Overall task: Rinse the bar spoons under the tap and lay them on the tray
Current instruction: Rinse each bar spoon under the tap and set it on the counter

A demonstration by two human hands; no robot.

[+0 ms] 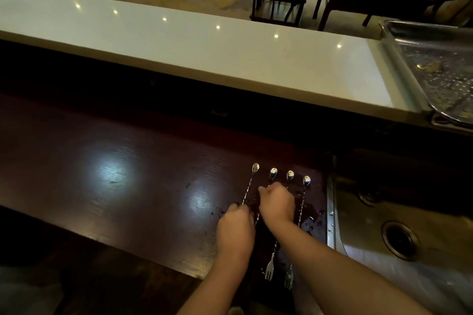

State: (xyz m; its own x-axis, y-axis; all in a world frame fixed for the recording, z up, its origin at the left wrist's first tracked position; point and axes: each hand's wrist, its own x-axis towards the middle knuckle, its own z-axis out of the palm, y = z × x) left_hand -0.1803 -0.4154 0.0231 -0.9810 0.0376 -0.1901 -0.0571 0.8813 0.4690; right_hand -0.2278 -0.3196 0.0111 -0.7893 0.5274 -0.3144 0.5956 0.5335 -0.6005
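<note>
Four spoons [281, 186] lie side by side on the dark surface [128, 174], bowls pointing away from the person, fork ends toward them, just left of the sink [384, 225]. None looks rinsed yet, and none is on the tray [435, 71], which sits well apart at the far right on the white bar top [179, 46]; so the task seems to be at its very start.

The left hand [236, 227] has its fingers curled at the twisted stem of the leftmost spoon [249, 185] and appears to pinch it. The right hand [277, 204] is curled over the stems of the middle spoons; whether it actually holds one I cannot tell.

No tap shows in view. Still to do, by my judgement: pick up the spoons, carry them over the sink, rinse them, then lay them on the tray.
</note>
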